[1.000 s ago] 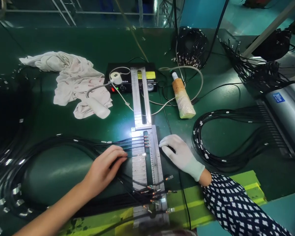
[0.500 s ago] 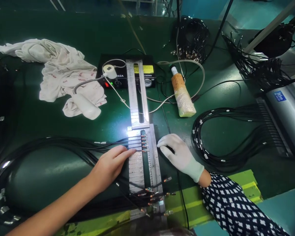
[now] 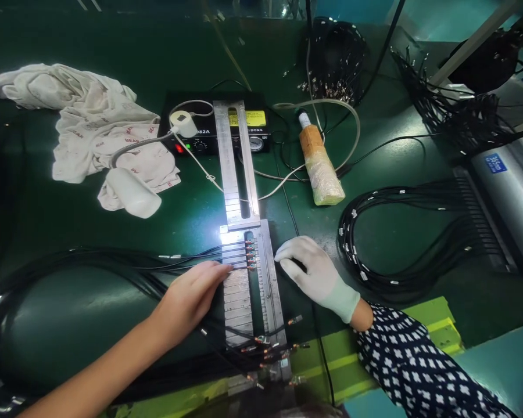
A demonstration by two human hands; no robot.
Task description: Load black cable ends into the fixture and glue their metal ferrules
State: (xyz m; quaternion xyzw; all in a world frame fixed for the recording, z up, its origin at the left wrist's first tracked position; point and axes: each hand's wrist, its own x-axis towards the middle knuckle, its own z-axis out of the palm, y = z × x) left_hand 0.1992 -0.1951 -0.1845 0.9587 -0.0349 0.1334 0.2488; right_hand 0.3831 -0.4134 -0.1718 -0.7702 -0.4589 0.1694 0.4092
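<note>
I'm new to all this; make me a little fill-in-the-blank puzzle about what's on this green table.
1. The bare hand at the black cables is the person's ____ hand.
2. The glove on the other hand is coloured ____.
3. The crumpled cloth is printed with the word ____.
4. The 365nm label on the silver device has a ____ background.

Missing words: left; white; BEAR; blue.

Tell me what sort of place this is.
Probably a factory or workshop: black cables lie across a grooved metal fixture, a looped cable bundle lies to the right, and a control box sits behind.
</note>
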